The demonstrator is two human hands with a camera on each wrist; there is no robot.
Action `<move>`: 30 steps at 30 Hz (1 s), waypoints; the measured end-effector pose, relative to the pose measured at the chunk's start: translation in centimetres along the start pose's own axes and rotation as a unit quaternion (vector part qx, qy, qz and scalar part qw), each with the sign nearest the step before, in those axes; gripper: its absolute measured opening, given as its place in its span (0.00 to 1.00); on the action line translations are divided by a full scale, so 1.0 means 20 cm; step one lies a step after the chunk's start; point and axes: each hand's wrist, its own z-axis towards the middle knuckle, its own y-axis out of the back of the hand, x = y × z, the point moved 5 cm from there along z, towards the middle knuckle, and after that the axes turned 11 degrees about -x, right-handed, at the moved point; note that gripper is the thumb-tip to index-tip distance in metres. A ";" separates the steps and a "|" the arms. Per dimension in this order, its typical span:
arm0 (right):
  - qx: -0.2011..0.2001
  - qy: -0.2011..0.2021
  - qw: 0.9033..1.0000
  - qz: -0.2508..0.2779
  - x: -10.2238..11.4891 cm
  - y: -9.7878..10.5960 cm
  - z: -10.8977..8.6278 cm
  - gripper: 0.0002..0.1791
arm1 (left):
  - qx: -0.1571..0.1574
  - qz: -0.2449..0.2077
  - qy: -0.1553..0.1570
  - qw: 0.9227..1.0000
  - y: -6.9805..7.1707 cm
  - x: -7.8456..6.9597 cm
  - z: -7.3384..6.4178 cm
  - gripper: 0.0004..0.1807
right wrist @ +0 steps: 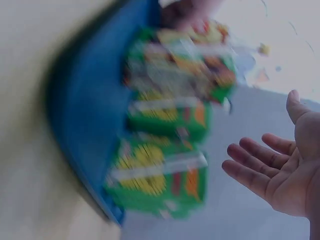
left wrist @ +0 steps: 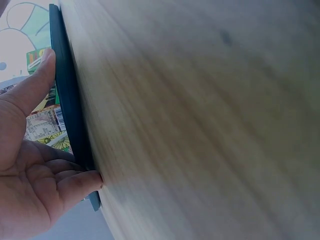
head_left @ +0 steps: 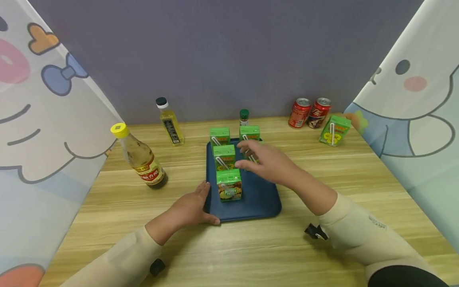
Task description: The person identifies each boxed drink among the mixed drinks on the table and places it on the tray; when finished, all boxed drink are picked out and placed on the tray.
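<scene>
A dark blue tray [head_left: 258,205] lies on the table and carries several green juice cartons, most with a white straw on the side. The nearest carton [head_left: 229,186] shows a brown and yellow picture. My left hand [head_left: 191,205] rests against the tray's near left corner, thumb at the near edge and fingers along the left side; in the left wrist view the thumb [left wrist: 37,82] touches the rim. Above the tray's right half is my right hand [head_left: 267,161], fingers spread and holding nothing. It partly hides one carton [head_left: 252,157]. In the right wrist view the cartons are blurred.
On the left stand a yellow-capped sauce bottle [head_left: 143,161] and a dark-capped oil bottle [head_left: 171,123]. Behind the tray is a small green-capped jar [head_left: 244,116]. Two red cans [head_left: 299,113] and another green carton [head_left: 335,130] stand at the back right. Panels border the table.
</scene>
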 end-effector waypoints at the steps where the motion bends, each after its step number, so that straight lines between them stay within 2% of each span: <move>1: -0.014 -0.011 1.000 0.003 -0.02 0.05 0.01 0.39 | 0.001 0.000 0.000 1.000 0.00 0.00 0.00 0.67; 5: -0.088 -0.019 0.996 -0.024 -0.13 0.24 0.02 0.38 | 0.005 0.003 0.002 1.000 0.01 0.00 0.00 0.67; 9: -0.158 -0.030 0.985 -0.064 -0.27 0.42 0.02 0.40 | 0.006 -0.002 0.002 1.000 0.01 -0.01 -0.01 0.67; 13: -0.210 -0.070 0.973 -0.059 -0.48 0.57 0.01 0.44 | 0.002 -0.003 0.000 1.000 0.00 -0.01 -0.01 0.67; 18: -0.263 -0.150 0.952 -0.044 -0.81 0.71 -0.03 0.50 | 0.000 -0.002 -0.002 1.000 0.00 -0.01 -0.01 0.67; 23: -0.282 -0.231 0.931 -0.015 -1.12 0.77 -0.11 0.57 | 0.000 0.000 0.002 1.000 0.00 -0.01 -0.01 0.67; 26: -0.269 -0.284 0.920 0.013 -1.27 0.74 -0.17 0.62 | 0.000 0.000 0.004 1.000 0.00 -0.01 -0.02 0.67; 30: -0.253 -0.318 0.912 0.049 -1.42 0.68 -0.22 0.65 | -0.003 -0.003 0.001 1.000 0.01 -0.02 -0.02 0.67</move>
